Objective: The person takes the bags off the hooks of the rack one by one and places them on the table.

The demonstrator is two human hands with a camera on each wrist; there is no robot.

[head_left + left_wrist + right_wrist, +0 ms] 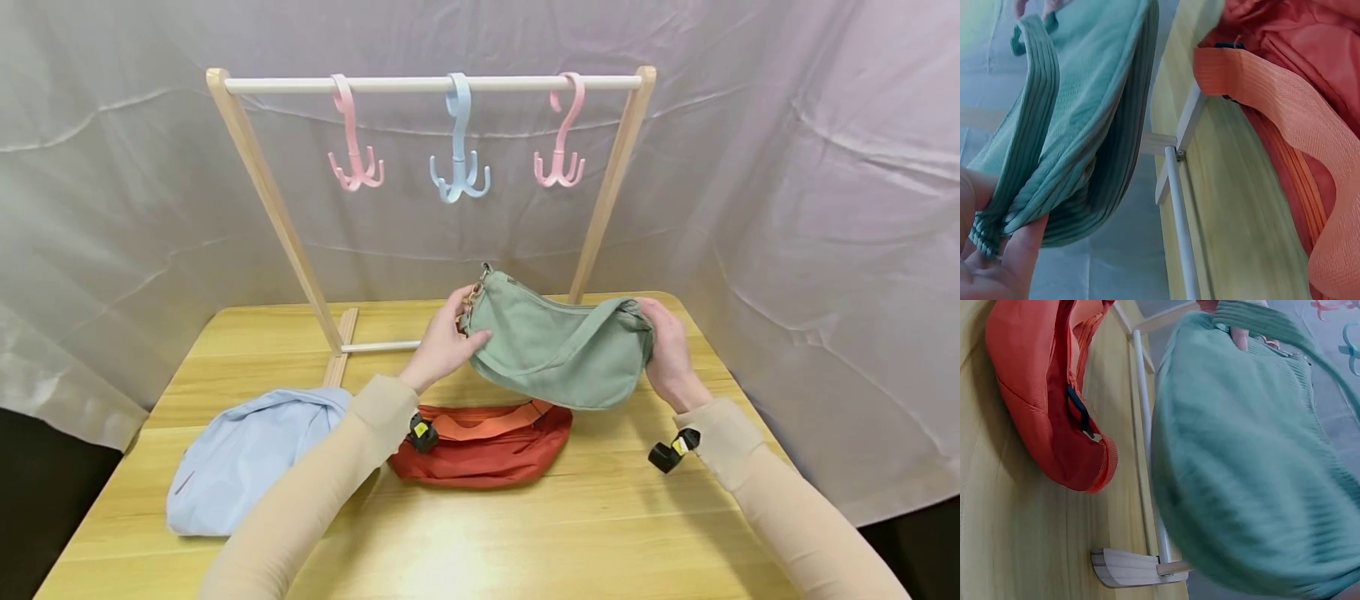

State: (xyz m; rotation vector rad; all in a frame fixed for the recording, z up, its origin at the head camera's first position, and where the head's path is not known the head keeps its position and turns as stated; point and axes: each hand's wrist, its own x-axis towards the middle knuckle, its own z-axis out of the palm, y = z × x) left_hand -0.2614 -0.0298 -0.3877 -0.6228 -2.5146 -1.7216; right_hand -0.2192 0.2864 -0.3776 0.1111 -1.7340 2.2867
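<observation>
A sage-green corduroy shoulder bag is held up above the table between both hands, tilted down to the right. My left hand grips its left end beside the metal clasp, thumb on the front. At the other end my right hand holds the bag's side, the fingers partly hidden behind it. The strap droops across the bag's front. Below it on the table lies a red waist bag with an orange strap. A light-blue bag lies at the left, partly covered by my left forearm.
Behind the bags stands a wooden rack with a white top rail. From the rail hang a left pink hook, a blue hook and a right pink hook. A lower white bar joins the rack's legs. Grey curtains surround the wooden table.
</observation>
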